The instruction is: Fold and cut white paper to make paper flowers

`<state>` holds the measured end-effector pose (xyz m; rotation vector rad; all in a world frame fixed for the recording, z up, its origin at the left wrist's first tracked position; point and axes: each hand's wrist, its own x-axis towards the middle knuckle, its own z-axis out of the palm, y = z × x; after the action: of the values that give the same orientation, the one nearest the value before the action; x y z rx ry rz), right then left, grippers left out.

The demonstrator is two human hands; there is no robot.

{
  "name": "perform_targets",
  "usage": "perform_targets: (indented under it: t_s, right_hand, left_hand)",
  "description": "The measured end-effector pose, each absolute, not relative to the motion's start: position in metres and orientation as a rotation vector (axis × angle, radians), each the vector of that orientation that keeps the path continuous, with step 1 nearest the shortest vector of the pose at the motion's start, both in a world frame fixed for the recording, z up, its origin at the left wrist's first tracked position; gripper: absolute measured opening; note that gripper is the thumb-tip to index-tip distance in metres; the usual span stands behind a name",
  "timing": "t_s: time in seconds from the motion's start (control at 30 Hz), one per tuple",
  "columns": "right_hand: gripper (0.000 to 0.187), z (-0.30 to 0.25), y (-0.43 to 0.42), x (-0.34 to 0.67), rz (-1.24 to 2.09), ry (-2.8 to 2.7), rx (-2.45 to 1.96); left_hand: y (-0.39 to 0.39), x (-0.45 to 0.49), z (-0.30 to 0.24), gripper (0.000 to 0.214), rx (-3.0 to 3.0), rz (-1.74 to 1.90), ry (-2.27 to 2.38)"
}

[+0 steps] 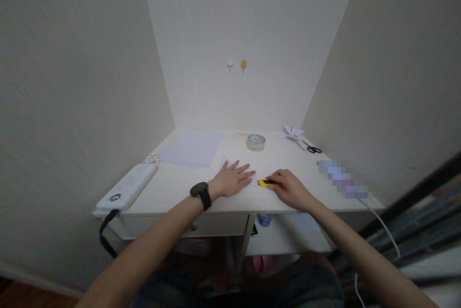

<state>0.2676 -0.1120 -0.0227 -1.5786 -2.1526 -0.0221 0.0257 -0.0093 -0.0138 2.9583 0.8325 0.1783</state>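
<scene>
My left hand lies flat with its fingers spread, pressing on a small pale sheet of paper near the desk's front edge. Most of that sheet is hidden under the palm; its right end shows past the fingertips. A yellow and black utility knife is gripped in my right hand, its front end pointing left at the paper's right end. Whether the blade touches the paper I cannot tell.
On the white desk are a stack of pale paper, a roll of clear tape, a folded paper pinwheel, black-handled scissors and a blurred-out object with a white cable. A white device with a strap lies at the left edge.
</scene>
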Motion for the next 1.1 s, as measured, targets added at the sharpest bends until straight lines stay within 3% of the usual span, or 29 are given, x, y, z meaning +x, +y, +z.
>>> perform_targets:
  t_s: [0.8, 1.1]
  right_hand:
    - [0.028, -0.03, -0.118, 0.228, -0.179, -1.994, -1.781]
    - [0.025, -0.032, -0.115, 0.237, -0.136, -2.042, -1.634]
  left_hand:
    - [-0.018, 0.028, -0.011, 0.06, 2.869, 0.197, 0.941]
    - [-0.02, 0.028, -0.007, 0.061, 2.873, 0.139, 0.92]
